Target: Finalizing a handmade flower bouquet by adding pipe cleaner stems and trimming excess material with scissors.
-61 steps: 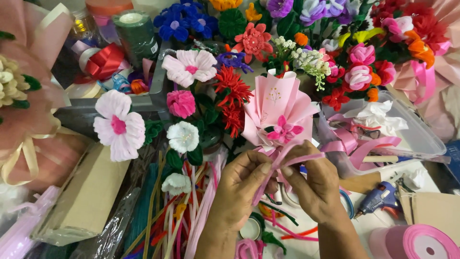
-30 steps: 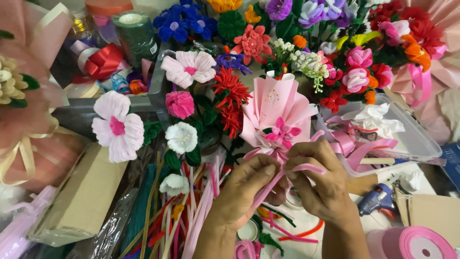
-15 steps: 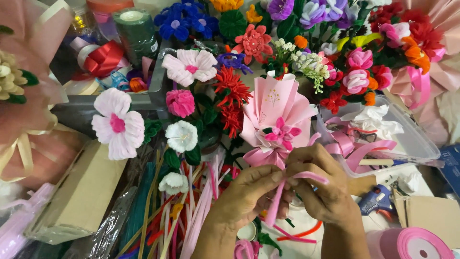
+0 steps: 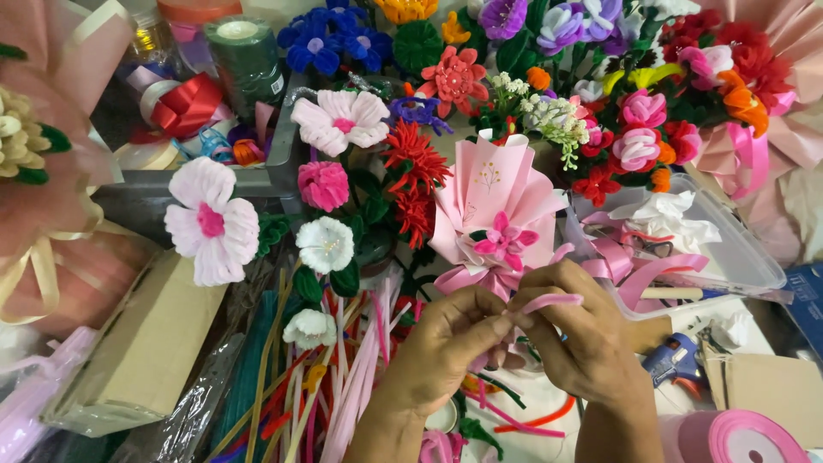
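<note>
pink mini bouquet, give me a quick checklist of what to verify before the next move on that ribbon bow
1. Left hand on the work: ok, its fingertips pinch at the base of the pink mini bouquet.
2. Right hand has the pink ribbon: ok, a loop passes over its fingers.
3. Bow formed under the paper wrap: ok, loops show; whether the knot is tight, cannot tell.
4. Pink flower seated in the wrap: ok, it sits in the middle of the folds.
5. Spare ribbon at hand: ok, pink ribbon roll lies by the right wrist.
6. Glue gun clear of the hands: ok, apart, to the right.
</note>
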